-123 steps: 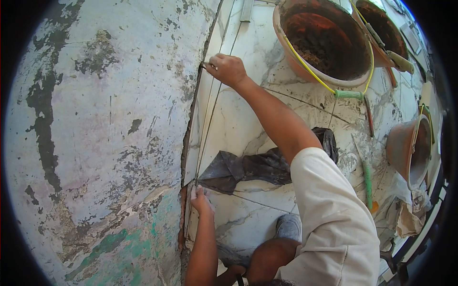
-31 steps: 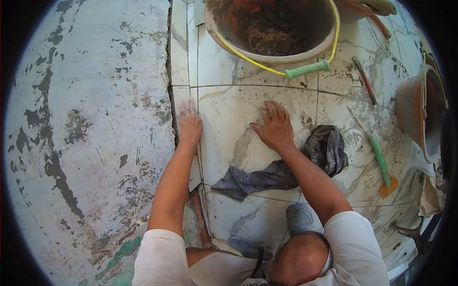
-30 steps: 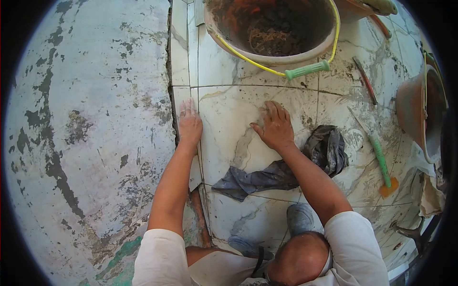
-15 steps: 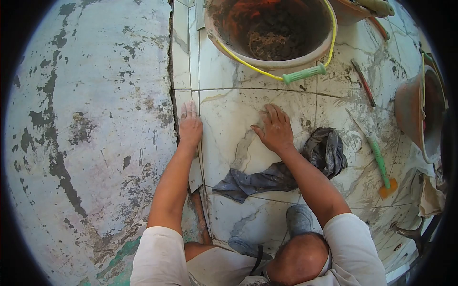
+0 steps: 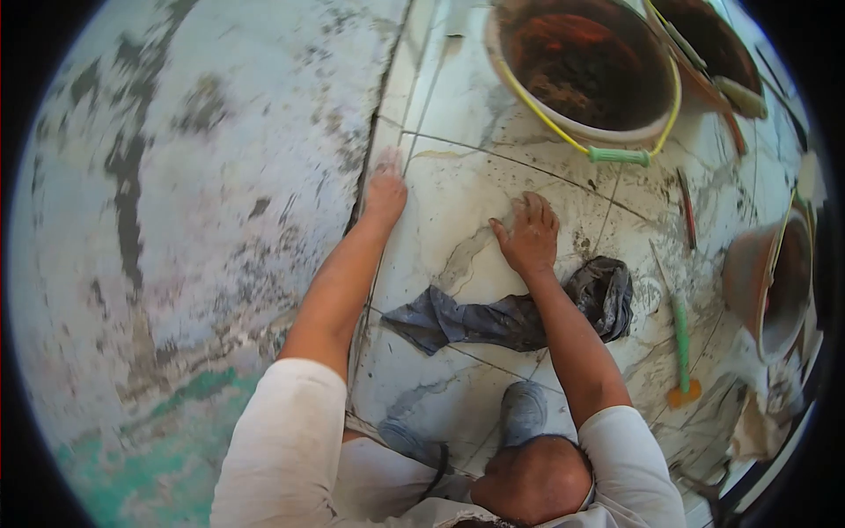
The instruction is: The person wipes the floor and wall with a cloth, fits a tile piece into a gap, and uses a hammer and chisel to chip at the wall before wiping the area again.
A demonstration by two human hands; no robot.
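Note:
My left hand (image 5: 385,187) presses on a narrow strip of white marbled tile (image 5: 400,92) along the base of the worn wall (image 5: 255,150). Its fingers point forward, stretched out and slightly blurred, and nothing shows in them. Flat on a large floor tile (image 5: 449,198), my right hand (image 5: 530,233) has its fingers spread and holds nothing. A crumpled dark grey cloth (image 5: 493,321) lies on the floor, partly beneath my right forearm.
A bucket (image 5: 581,132) with a yellow handle holds dark mortar, and a second bucket (image 5: 713,44) stands behind it. On the right are a third bucket (image 5: 744,282), a green-handled tool (image 5: 682,343) and a thin red-and-dark tool (image 5: 687,207).
The view has turned, so the wall and floor appear tilted. My left hand has slid a little forward along the tile strip. My right hand stays flat on the floor.

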